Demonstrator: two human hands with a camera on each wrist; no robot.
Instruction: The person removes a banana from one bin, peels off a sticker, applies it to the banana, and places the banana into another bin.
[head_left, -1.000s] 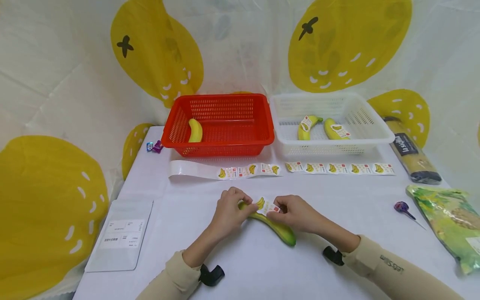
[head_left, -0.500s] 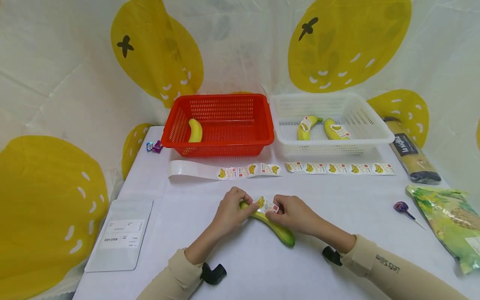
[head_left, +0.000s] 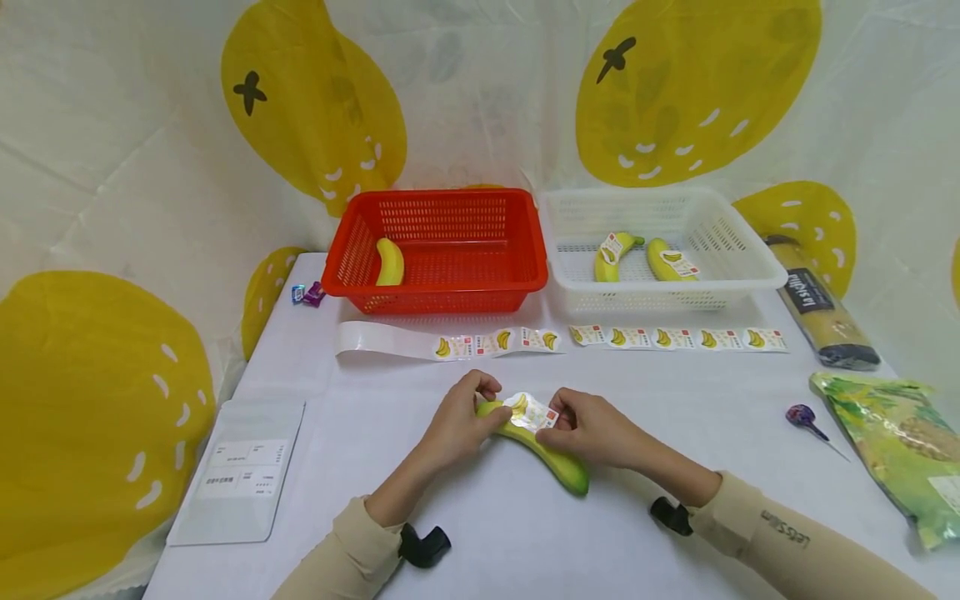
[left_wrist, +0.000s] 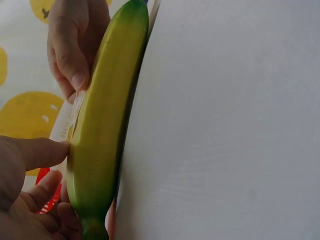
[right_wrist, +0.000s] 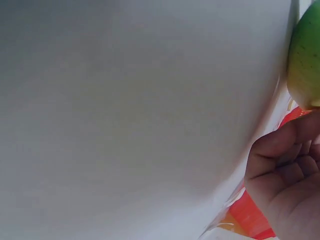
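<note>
Since a second ago, both hands have slid a little toward the banana's stem end, and the sticker now lies flatter on the peel. On the white counter the banana's long axis runs from upper left to lower right, directly under both hands. Left hand curls its fingers round the stem end, thumb beside the sticker's edge; right hand pinches the sticker's other edge against the fruit. Behind stand a red basket and a white basket, with label strips before them.
</note>
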